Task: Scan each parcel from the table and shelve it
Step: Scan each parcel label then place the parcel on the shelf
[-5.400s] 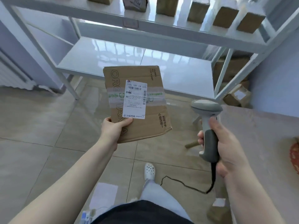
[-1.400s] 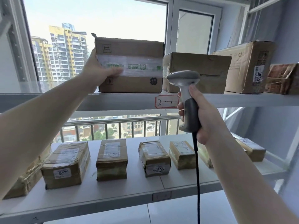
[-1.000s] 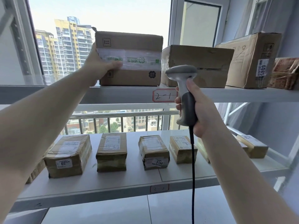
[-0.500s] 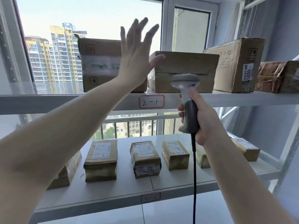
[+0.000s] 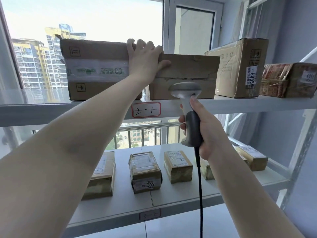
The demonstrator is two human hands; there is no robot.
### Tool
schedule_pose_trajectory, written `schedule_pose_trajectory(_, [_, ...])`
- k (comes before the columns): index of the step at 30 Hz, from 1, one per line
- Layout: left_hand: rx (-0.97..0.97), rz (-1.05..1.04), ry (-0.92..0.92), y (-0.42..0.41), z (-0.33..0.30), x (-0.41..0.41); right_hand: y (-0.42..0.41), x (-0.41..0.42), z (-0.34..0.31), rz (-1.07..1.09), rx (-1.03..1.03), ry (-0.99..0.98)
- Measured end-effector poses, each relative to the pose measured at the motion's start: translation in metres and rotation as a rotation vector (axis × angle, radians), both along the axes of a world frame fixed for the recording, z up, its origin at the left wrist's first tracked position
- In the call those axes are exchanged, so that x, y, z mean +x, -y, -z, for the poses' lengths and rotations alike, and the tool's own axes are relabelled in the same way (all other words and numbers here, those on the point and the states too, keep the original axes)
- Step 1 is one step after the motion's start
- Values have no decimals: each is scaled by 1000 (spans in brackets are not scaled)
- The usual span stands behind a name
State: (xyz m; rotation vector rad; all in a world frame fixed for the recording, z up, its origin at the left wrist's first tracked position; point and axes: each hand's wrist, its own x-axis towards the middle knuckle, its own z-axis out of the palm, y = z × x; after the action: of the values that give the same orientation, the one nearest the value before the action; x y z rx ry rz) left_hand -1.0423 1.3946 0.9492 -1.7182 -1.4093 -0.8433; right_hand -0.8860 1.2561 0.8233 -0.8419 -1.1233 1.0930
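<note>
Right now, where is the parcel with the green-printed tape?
In the head view, the taped parcel stands at the upper shelf's left end, beside a plain carton, with the left hand on its top right corner.

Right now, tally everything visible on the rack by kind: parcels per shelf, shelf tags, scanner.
Parcels on upper shelf: 4
Parcels on lower shelf: 5 in view; the left arm may hide more
Shelf tags: 2
Scanner: 1
Total: 12

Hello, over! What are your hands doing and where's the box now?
Left hand on top corner of box, box on upper shelf. Right hand gripping scanner. Nothing in the way.
</note>
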Motion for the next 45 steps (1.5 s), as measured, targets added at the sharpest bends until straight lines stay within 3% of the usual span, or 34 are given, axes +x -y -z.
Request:
schedule_pose_trajectory(8, [79,61,16,2,3,-6,-3,-1,-1,-17,4,-12])
schedule_pose_trajectory(11, [176,-45,96,4,1,-20,-3,-1,0,-23,9,-18])
schedule_pose_trajectory(16, [147,-162,181,9,4,-41,-3,-4,0,-29,1,-31])
schedule_pose_trajectory(25, [177,-20,95,8,12,-57,0,-7,0,-41,1,-44])
schedule_pose_trajectory(30, [247,95,149,19,30,-60,3,-6,4,-64,-5,-50])
schedule_pose_trajectory(35, [279,475,518,58,74,-25,13,1,14,-122,-39,-90])
schedule_pose_trajectory(39, [45,748,868,102,135,12,25,16,39,-120,-101,-94])
schedule_pose_trajectory(45, [-431,794,1415,146,253,50,66,55,115,-44,-292,-92])
